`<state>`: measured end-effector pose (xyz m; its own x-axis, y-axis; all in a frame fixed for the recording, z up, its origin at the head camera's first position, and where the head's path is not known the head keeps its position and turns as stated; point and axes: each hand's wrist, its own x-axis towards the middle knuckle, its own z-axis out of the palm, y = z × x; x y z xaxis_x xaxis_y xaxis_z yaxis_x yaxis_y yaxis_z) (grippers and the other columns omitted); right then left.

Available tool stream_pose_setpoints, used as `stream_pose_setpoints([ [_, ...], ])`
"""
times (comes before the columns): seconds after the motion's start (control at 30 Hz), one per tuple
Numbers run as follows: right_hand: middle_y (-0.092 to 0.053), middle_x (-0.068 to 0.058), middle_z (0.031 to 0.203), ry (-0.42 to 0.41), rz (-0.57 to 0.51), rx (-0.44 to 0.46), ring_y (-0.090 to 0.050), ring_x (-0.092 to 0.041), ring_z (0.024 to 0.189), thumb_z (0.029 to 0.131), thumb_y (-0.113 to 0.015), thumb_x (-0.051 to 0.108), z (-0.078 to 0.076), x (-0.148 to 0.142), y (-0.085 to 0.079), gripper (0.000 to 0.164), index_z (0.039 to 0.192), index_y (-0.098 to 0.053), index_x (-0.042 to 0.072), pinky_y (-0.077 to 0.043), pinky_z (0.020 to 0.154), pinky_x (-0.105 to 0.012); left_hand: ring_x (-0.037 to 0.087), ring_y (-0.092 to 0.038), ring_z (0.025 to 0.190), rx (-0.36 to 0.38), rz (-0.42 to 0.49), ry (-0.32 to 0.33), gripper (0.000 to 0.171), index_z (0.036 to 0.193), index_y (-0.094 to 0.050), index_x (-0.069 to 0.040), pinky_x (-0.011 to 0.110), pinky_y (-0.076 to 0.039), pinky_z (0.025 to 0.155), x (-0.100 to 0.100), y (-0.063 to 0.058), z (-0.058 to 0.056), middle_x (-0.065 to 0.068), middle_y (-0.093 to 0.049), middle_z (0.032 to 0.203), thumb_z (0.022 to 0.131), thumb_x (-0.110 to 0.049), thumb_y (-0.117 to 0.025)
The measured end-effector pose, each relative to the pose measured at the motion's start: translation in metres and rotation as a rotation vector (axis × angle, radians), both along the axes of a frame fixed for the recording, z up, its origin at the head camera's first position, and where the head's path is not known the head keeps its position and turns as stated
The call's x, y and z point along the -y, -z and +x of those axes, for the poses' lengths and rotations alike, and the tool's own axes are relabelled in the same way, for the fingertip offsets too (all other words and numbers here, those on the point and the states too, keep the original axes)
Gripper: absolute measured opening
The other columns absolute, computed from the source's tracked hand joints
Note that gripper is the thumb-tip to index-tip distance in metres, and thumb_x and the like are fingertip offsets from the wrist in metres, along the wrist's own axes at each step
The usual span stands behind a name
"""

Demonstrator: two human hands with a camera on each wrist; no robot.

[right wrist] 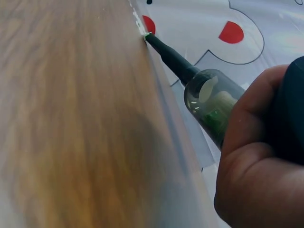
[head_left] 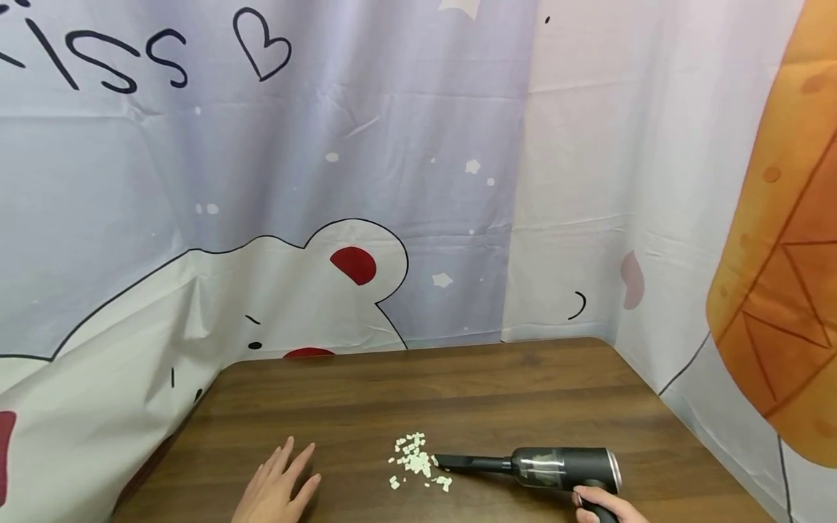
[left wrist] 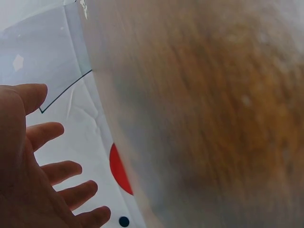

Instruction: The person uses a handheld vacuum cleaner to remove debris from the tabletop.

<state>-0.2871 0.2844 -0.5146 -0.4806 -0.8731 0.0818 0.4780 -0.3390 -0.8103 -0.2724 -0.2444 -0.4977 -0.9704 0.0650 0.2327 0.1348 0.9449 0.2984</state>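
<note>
My right hand (head_left: 604, 503) grips the handle of a black handheld vacuum cleaner (head_left: 591, 468), its long narrow nozzle pointing left. The nozzle tip meets the right edge of a scatter of small pale paper bits (head_left: 415, 459) on the wooden table. Through the clear dust cup (right wrist: 213, 102), in the right wrist view, pale and green bits show inside. My left hand (head_left: 276, 488) is at the table's front left, fingers spread and holding nothing, apart from the bits. In the left wrist view the same hand (left wrist: 42, 166) has its fingers extended.
The brown wooden table (head_left: 340, 396) has rounded back corners. Behind it and along its sides hangs a printed cloth (head_left: 418, 181) with cartoon bears, stars and a heart. An orange printed shape (head_left: 778, 290) is on the cloth at the right.
</note>
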Motion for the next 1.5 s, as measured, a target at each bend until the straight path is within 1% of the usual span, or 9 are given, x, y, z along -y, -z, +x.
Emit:
stream_pose_setpoints([
  [0.23, -0.046, 0.014, 0.076, 0.021, 0.025, -0.004, -0.038, 0.002, 0.064, 0.102, -0.045, 0.031, 0.002, 0.011, -0.003, 0.018, 0.098, -0.059, 0.020, -0.035, 0.060, -0.012, 0.051, -0.041, 0.123, 0.005, 0.007, -0.014, 0.054, 0.134, -0.056, -0.011, 0.067, -0.035, 0.092, 0.000, 0.000, 0.000, 0.030, -0.042, 0.139, 0.093, -0.047, -0.056],
  [0.37, -0.043, 0.014, 0.076, 0.019, -0.025, -0.025, -0.036, 0.001, 0.063, 0.103, -0.041, 0.030, 0.002, 0.011, -0.002, 0.020, 0.101, -0.058, 0.020, -0.033, 0.060, -0.013, 0.051, -0.041, 0.123, 0.001, 0.005, -0.019, 0.054, 0.134, -0.056, -0.012, 0.067, -0.035, 0.092, 0.000, -0.001, 0.000, 0.029, -0.042, 0.139, 0.094, -0.047, -0.056],
  [0.47, -0.042, 0.013, 0.076, 0.002, -0.055, -0.011, -0.035, 0.001, 0.063, 0.103, -0.039, 0.029, 0.000, 0.008, -0.001, 0.021, 0.103, -0.058, 0.020, -0.033, 0.060, -0.013, 0.051, -0.041, 0.123, 0.004, 0.006, -0.019, 0.054, 0.135, -0.056, -0.012, 0.067, -0.035, 0.092, 0.001, -0.001, 0.001, 0.030, -0.042, 0.139, 0.094, -0.047, -0.056],
  [0.73, -0.048, 0.015, 0.075, 0.031, 0.019, -0.009, -0.040, 0.003, 0.064, 0.102, -0.044, 0.030, -0.002, 0.011, 0.000, 0.018, 0.100, -0.059, 0.020, -0.035, 0.060, -0.012, 0.051, -0.041, 0.122, 0.006, 0.001, -0.009, 0.055, 0.134, -0.056, -0.010, 0.069, -0.035, 0.091, 0.003, 0.000, 0.001, 0.031, -0.041, 0.139, 0.093, -0.047, -0.056],
  [0.87, -0.048, 0.015, 0.075, 0.042, 0.032, -0.042, -0.040, 0.003, 0.063, 0.102, -0.044, 0.030, -0.003, 0.015, 0.000, 0.018, 0.099, -0.059, 0.020, -0.036, 0.059, -0.011, 0.051, -0.042, 0.122, -0.010, 0.003, -0.001, 0.054, 0.133, -0.056, -0.010, 0.069, -0.036, 0.089, 0.003, 0.002, 0.001, 0.031, -0.042, 0.138, 0.093, -0.046, -0.057],
  [1.0, -0.049, 0.015, 0.075, 0.044, 0.034, -0.024, -0.040, 0.003, 0.063, 0.101, -0.046, 0.031, -0.002, 0.017, 0.000, 0.018, 0.098, -0.059, 0.020, -0.037, 0.060, -0.011, 0.051, -0.043, 0.121, -0.010, 0.007, 0.000, 0.054, 0.133, -0.057, -0.010, 0.069, -0.036, 0.089, 0.003, 0.003, 0.000, 0.031, -0.043, 0.137, 0.093, -0.045, -0.057],
  [1.1, -0.048, 0.015, 0.075, 0.027, 0.021, -0.003, -0.038, 0.003, 0.063, 0.101, -0.046, 0.032, -0.001, 0.019, 0.000, 0.018, 0.097, -0.059, 0.020, -0.036, 0.060, -0.011, 0.051, -0.042, 0.122, -0.002, 0.011, -0.002, 0.054, 0.133, -0.056, -0.010, 0.069, -0.036, 0.089, 0.003, 0.003, 0.000, 0.031, -0.042, 0.138, 0.093, -0.046, -0.057],
  [1.3, -0.044, 0.015, 0.075, 0.004, -0.031, -0.023, -0.033, 0.001, 0.063, 0.102, -0.044, 0.031, -0.002, 0.021, 0.002, 0.019, 0.100, -0.060, 0.020, -0.031, 0.059, -0.011, 0.052, -0.040, 0.123, -0.002, 0.021, -0.005, 0.054, 0.134, -0.056, -0.010, 0.068, -0.034, 0.091, 0.003, 0.002, 0.001, 0.031, -0.041, 0.139, 0.093, -0.046, -0.056],
  [1.5, -0.043, 0.013, 0.076, -0.028, -0.078, 0.013, -0.032, 0.001, 0.064, 0.102, -0.044, 0.029, -0.004, 0.017, 0.006, 0.021, 0.103, -0.062, 0.018, -0.029, 0.062, -0.012, 0.052, -0.039, 0.124, 0.016, 0.028, -0.010, 0.055, 0.134, -0.055, -0.009, 0.069, -0.033, 0.092, 0.004, 0.000, 0.001, 0.032, -0.040, 0.139, 0.094, -0.046, -0.056],
])
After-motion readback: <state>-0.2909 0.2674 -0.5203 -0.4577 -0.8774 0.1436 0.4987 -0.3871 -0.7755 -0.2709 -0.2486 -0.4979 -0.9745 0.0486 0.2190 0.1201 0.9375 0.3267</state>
